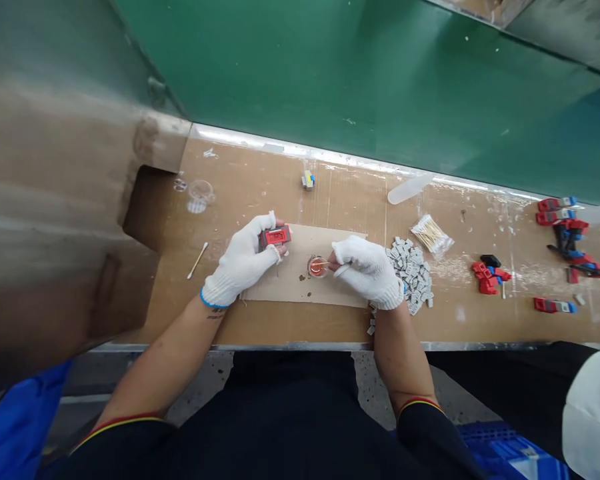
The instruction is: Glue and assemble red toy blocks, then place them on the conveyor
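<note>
My left hand point(243, 263), in a white knit glove, grips a small red plastic part point(275, 236) with a dark inset, held just above a cardboard sheet point(300, 283). In a matching glove, my right hand point(367, 270) pinches a cotton swab point(323, 266) whose tip dips into a small round clear dish of reddish stuff point(317, 267). That dish sits on the cardboard between my hands.
A heap of several small grey pieces point(413, 270) lies right of my right hand, with a bag of swabs point(431, 235) behind it. Red, blue and black parts point(490, 275) are scattered further right. A loose swab point(197, 260) and a clear cup point(201, 193) lie left. A large cardboard box point(55, 220) stands at left.
</note>
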`<action>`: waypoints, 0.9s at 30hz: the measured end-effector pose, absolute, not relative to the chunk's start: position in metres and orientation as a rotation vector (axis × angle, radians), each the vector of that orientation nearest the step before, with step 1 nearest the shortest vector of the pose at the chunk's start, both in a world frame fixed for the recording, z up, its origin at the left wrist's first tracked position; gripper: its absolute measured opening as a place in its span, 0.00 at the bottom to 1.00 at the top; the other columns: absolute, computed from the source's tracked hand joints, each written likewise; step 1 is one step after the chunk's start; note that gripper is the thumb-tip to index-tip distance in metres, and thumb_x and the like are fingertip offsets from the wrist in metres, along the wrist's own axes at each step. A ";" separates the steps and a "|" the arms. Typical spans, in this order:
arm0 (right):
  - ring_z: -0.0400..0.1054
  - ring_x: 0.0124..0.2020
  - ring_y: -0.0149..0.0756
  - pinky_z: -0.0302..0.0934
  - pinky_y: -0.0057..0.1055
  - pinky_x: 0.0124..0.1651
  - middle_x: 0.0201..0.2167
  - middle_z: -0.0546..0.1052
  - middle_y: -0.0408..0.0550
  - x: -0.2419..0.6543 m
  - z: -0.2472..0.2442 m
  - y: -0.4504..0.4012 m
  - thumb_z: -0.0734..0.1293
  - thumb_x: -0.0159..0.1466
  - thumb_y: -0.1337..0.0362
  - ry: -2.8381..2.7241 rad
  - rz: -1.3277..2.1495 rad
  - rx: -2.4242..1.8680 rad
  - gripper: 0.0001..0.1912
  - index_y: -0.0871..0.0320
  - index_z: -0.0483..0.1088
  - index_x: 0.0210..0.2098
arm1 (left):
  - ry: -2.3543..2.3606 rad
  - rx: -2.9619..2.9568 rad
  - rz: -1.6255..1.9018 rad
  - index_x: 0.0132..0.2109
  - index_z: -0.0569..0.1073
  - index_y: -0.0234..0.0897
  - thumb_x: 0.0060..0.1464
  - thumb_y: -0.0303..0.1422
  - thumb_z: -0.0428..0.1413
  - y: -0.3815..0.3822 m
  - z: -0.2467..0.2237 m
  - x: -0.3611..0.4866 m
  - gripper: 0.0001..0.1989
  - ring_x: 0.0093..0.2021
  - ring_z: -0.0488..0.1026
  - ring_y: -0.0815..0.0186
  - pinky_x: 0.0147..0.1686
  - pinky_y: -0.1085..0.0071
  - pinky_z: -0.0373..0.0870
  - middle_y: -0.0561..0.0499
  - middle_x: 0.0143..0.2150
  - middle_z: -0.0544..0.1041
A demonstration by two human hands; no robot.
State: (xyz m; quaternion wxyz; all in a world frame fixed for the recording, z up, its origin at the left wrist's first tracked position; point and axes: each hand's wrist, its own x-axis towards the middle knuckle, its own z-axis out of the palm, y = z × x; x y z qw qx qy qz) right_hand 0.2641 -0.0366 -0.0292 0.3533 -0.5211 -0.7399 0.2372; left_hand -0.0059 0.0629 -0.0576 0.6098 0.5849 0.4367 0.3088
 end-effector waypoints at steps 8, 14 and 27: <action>0.68 0.30 0.32 0.63 0.32 0.38 0.27 0.76 0.38 0.260 -0.029 -0.034 0.74 0.74 0.64 -1.825 0.681 -1.324 0.18 0.52 0.68 0.28 | 0.999 1.396 0.699 0.56 0.81 0.38 0.50 0.40 0.71 0.064 -0.055 -0.007 0.27 0.42 0.83 0.59 0.42 0.62 0.85 0.44 0.50 0.89; 0.69 0.32 0.31 0.65 0.31 0.40 0.29 0.78 0.39 0.262 -0.024 -0.033 0.71 0.74 0.65 -1.846 0.692 -1.250 0.16 0.52 0.67 0.30 | 0.997 1.434 0.683 0.57 0.80 0.38 0.51 0.39 0.71 0.063 -0.048 -0.008 0.27 0.41 0.83 0.59 0.43 0.61 0.87 0.46 0.48 0.88; 0.73 0.29 0.35 0.72 0.39 0.37 0.29 0.80 0.41 0.258 -0.004 -0.052 0.76 0.73 0.60 -1.443 0.588 -1.337 0.14 0.50 0.76 0.31 | 0.894 1.570 0.788 0.56 0.77 0.41 0.51 0.39 0.72 0.046 -0.046 -0.009 0.26 0.44 0.89 0.55 0.48 0.54 0.91 0.42 0.56 0.91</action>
